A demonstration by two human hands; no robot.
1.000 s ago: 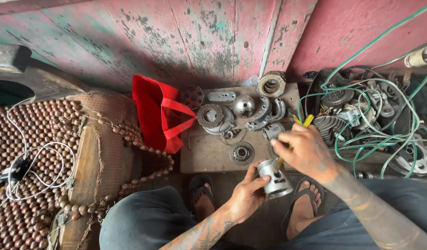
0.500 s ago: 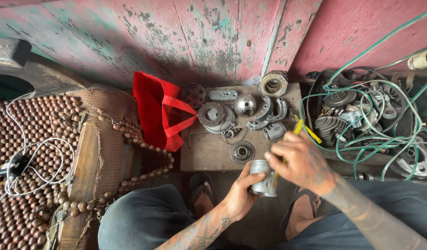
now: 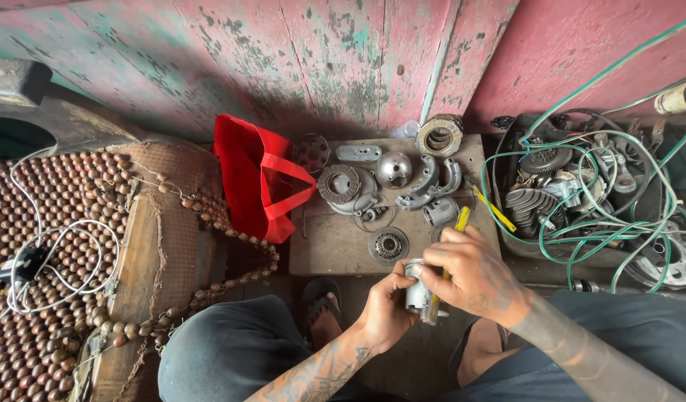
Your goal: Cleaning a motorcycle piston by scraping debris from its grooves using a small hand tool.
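Observation:
My left hand (image 3: 384,309) grips a small grey metal cylinder part (image 3: 415,286) from below, just above my knees. My right hand (image 3: 473,275) covers that part from the right and holds a yellow-handled screwdriver (image 3: 460,220), whose handle sticks up past my fingers and whose shaft runs down along the cylinder. Both hands hover over the near edge of a low wooden board (image 3: 335,242) that carries several metal engine parts, among them a round gear (image 3: 388,246) and a clutch drum (image 3: 340,183).
A red cloth bag (image 3: 254,179) leans at the board's left. A second yellow tool (image 3: 495,211) lies at the board's right edge. Tangled green wire (image 3: 581,216) covers more metal parts on the right. A wooden bead seat cover (image 3: 56,246) with white cable lies left. My sandalled foot (image 3: 324,305) rests below.
Both hands have lifted the cylinder part up and to the left, closer to the board. My right hand has turned over the part, with the screwdriver now lying along it.

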